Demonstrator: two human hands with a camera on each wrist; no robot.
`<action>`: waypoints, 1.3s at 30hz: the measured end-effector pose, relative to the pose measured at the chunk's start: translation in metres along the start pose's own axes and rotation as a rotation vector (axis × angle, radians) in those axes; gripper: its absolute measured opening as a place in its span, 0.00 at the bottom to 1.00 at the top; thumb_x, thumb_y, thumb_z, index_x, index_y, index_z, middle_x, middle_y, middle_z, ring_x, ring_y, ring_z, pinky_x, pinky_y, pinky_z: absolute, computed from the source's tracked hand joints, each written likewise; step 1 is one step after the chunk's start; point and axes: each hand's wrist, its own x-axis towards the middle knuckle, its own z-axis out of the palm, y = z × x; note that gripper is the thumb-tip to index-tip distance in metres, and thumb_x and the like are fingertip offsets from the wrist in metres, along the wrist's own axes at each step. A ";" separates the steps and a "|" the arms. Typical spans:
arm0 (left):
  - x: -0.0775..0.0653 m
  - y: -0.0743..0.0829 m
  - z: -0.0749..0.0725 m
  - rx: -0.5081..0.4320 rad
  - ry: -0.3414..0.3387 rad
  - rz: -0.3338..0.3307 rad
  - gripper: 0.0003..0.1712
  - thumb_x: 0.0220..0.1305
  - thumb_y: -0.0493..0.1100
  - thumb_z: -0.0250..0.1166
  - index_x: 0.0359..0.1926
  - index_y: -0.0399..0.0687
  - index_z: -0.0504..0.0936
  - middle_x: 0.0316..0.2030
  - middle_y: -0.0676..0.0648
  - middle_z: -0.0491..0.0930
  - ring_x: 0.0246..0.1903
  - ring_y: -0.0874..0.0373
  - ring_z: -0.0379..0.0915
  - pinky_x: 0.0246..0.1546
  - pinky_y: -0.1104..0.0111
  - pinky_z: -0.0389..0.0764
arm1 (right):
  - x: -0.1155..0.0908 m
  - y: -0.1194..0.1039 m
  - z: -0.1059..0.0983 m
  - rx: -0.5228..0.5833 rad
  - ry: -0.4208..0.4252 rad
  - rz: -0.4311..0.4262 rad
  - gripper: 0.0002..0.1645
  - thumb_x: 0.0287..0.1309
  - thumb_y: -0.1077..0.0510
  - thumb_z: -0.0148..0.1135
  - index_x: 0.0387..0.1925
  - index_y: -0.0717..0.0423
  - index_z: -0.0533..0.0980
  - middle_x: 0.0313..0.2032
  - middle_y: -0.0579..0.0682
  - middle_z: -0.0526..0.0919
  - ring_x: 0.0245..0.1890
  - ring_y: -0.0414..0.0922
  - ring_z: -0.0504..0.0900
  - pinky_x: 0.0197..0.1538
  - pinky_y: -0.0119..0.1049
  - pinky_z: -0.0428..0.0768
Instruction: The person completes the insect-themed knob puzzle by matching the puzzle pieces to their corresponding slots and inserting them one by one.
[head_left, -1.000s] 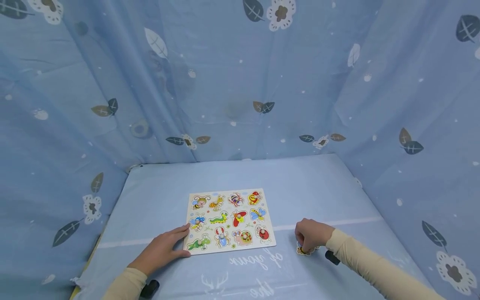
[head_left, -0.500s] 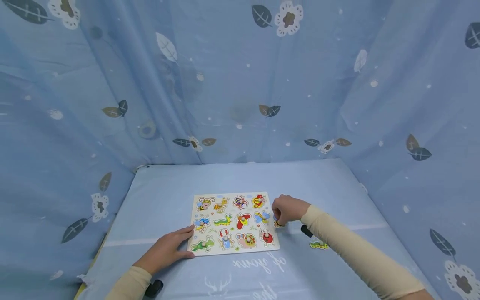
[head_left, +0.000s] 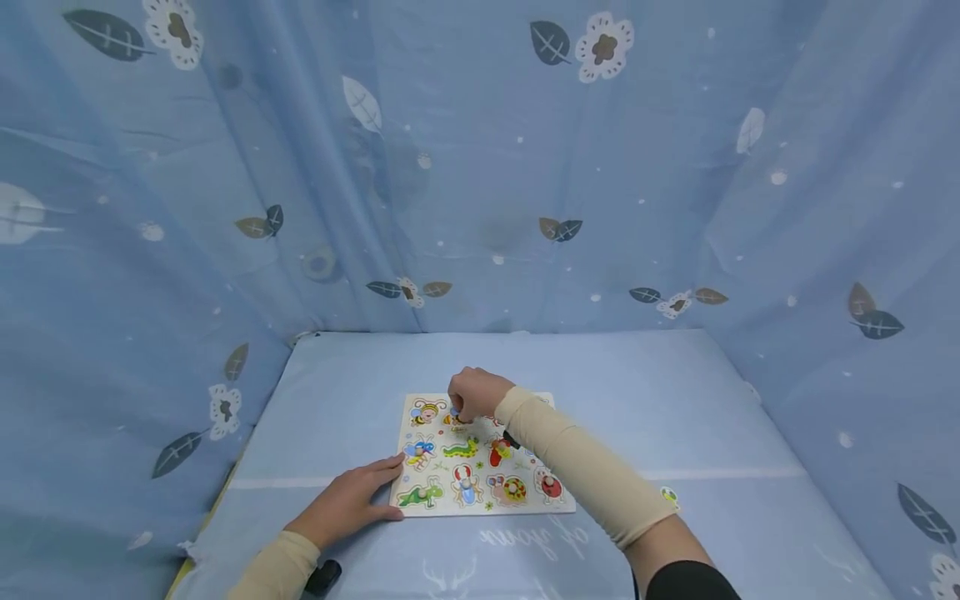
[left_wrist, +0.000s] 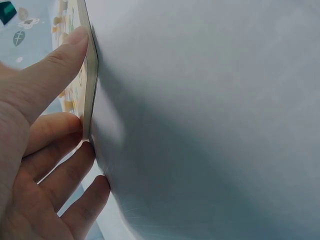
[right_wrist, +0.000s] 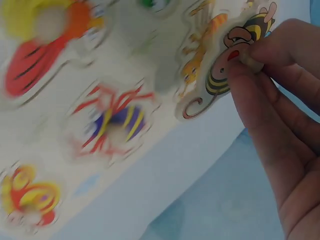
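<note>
My right hand [head_left: 478,392] is over the back left part of a wooden peg-puzzle board [head_left: 525,509]. In the right wrist view, its thumb and fingers pinch the pale knob of a striped bee puzzle piece [right_wrist: 220,72]. The bee overlaps a printed orange insect [right_wrist: 192,70] there, near the board's back edge. A spider piece [right_wrist: 120,120] shows beside it. My left hand [head_left: 352,500] rests along the board's left edge, fingers extended; the left wrist view shows the thumb [left_wrist: 62,55] and index finger touching the board's side. The right forearm hides the board's right part.
A small green-and-yellow puzzle piece [head_left: 670,497] lies on the blue cloth, right of the board and partly behind the right forearm. Blue patterned curtains [head_left: 480,167] enclose the table at the back and sides.
My right hand has lifted the bee piece from the cloth at the right and carried it left over the board's back part. My left hand has stayed at the board's edge.
</note>
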 end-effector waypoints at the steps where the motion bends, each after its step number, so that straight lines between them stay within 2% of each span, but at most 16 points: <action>1: 0.001 0.001 0.000 0.003 -0.003 0.003 0.51 0.45 0.71 0.69 0.67 0.49 0.72 0.71 0.54 0.65 0.67 0.50 0.66 0.64 0.53 0.74 | 0.006 -0.004 0.001 -0.011 0.006 0.003 0.07 0.53 0.63 0.70 0.24 0.47 0.83 0.22 0.38 0.80 0.20 0.34 0.73 0.25 0.25 0.73; 5: 0.003 0.004 -0.002 0.016 -0.013 0.013 0.51 0.45 0.71 0.69 0.67 0.49 0.72 0.71 0.53 0.65 0.67 0.50 0.67 0.64 0.52 0.74 | 0.027 -0.017 0.008 -0.027 0.035 0.000 0.07 0.54 0.62 0.70 0.24 0.47 0.85 0.21 0.39 0.82 0.18 0.35 0.74 0.23 0.25 0.73; 9: 0.004 0.005 0.000 0.011 -0.021 0.041 0.50 0.46 0.69 0.69 0.67 0.48 0.72 0.71 0.52 0.65 0.67 0.49 0.67 0.63 0.52 0.74 | 0.040 -0.023 0.021 -0.026 0.057 -0.011 0.08 0.56 0.62 0.69 0.23 0.49 0.86 0.17 0.40 0.81 0.13 0.34 0.66 0.20 0.25 0.68; 15: 0.004 0.005 0.004 0.026 -0.019 0.065 0.50 0.47 0.70 0.68 0.67 0.48 0.71 0.71 0.52 0.65 0.66 0.50 0.68 0.62 0.53 0.75 | 0.050 -0.022 0.039 -0.051 0.088 0.008 0.14 0.58 0.62 0.67 0.17 0.50 0.83 0.09 0.36 0.68 0.10 0.33 0.55 0.18 0.25 0.61; 19: 0.004 0.006 0.003 0.027 -0.011 0.058 0.50 0.47 0.70 0.68 0.67 0.49 0.72 0.71 0.53 0.65 0.66 0.50 0.68 0.62 0.53 0.76 | 0.055 -0.021 0.043 -0.064 0.134 0.001 0.15 0.59 0.60 0.67 0.17 0.48 0.81 0.11 0.35 0.68 0.12 0.34 0.60 0.18 0.24 0.62; 28: 0.004 0.005 -0.002 0.040 -0.008 0.040 0.50 0.46 0.69 0.69 0.66 0.48 0.73 0.71 0.52 0.66 0.66 0.50 0.68 0.62 0.53 0.76 | 0.059 -0.027 0.044 -0.094 0.175 0.008 0.10 0.60 0.60 0.66 0.23 0.48 0.85 0.22 0.40 0.84 0.18 0.33 0.71 0.23 0.23 0.70; 34: 0.001 0.003 -0.002 0.022 -0.017 0.019 0.50 0.46 0.69 0.70 0.67 0.48 0.72 0.71 0.52 0.65 0.67 0.50 0.67 0.63 0.52 0.74 | 0.061 -0.029 0.051 -0.071 0.215 0.009 0.08 0.61 0.59 0.66 0.27 0.47 0.86 0.27 0.40 0.85 0.20 0.32 0.74 0.26 0.22 0.73; 39: -0.001 -0.001 0.001 0.012 -0.009 0.027 0.50 0.46 0.70 0.69 0.67 0.48 0.72 0.71 0.52 0.65 0.67 0.49 0.67 0.63 0.53 0.75 | 0.063 -0.029 0.056 -0.034 0.216 0.021 0.06 0.61 0.57 0.66 0.32 0.46 0.87 0.31 0.40 0.87 0.26 0.32 0.80 0.31 0.23 0.79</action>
